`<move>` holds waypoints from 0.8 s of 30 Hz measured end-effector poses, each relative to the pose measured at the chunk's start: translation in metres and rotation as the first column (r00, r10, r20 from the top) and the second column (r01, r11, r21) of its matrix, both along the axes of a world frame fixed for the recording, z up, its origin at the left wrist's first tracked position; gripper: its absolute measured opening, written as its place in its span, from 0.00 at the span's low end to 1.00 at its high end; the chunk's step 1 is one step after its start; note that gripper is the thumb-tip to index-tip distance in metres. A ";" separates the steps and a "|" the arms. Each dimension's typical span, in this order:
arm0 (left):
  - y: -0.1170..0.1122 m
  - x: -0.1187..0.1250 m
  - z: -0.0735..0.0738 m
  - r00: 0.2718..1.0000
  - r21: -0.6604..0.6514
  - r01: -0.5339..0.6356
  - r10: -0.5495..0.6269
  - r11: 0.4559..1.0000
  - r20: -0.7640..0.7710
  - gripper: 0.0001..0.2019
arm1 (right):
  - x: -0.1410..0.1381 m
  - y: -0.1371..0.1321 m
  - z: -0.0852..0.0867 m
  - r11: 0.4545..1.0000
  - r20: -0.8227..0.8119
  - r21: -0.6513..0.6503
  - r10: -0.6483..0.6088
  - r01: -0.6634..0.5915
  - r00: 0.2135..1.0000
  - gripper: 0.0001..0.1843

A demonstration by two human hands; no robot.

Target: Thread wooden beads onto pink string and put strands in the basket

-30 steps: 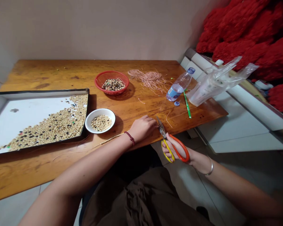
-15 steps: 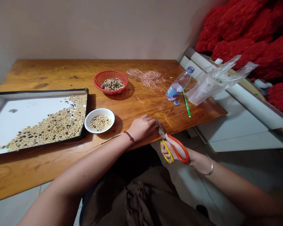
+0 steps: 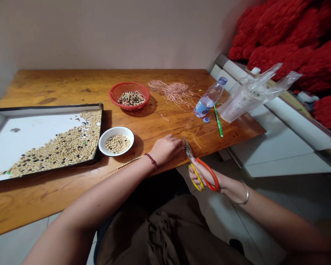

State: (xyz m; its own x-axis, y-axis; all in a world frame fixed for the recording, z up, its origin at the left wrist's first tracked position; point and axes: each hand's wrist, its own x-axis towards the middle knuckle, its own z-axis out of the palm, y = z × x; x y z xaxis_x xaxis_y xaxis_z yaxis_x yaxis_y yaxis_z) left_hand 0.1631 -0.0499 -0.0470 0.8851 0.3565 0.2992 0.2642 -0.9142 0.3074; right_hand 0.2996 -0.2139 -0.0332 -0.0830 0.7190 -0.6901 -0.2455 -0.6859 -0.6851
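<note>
My left hand (image 3: 166, 148) rests on the near edge of the wooden table (image 3: 71, 86), fingers pinched on a thin cord. A string of pale beads (image 3: 131, 162) trails from under that wrist towards the left. My right hand (image 3: 209, 178) grips orange and yellow scissors (image 3: 198, 165), whose blades point up at the cord right beside my left fingertips. A loose end of the cord (image 3: 202, 136) runs on to the right across the table.
A white bowl (image 3: 116, 141) of pale beads sits beside a black tray (image 3: 45, 141) strewn with beads. A red basket (image 3: 129, 96), a tangle of pink cord (image 3: 173, 90), a plastic bottle (image 3: 209, 101), a green stick (image 3: 218, 123) and a clear bag (image 3: 251, 95) lie further back. Red tassels (image 3: 292, 40) hang at right.
The scissor handles have come slightly closer together in my right hand. My left hand stays in place on the cord.
</note>
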 end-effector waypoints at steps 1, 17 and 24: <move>0.000 0.000 0.000 1.000 0.003 -0.003 0.003 1.000 0.002 0.14 | 0.000 0.000 0.000 1.000 -0.009 -0.002 0.002 -0.002 1.000 0.29; -0.003 0.001 -0.001 0.999 0.047 -0.040 0.039 0.998 0.028 0.10 | 0.009 -0.006 -0.019 0.996 -0.172 -0.079 -0.055 0.042 0.984 0.30; -0.004 0.000 0.001 0.999 0.055 0.035 -0.035 0.998 0.003 0.08 | 0.010 -0.005 -0.028 0.998 -0.158 -0.037 -0.059 0.053 0.986 0.28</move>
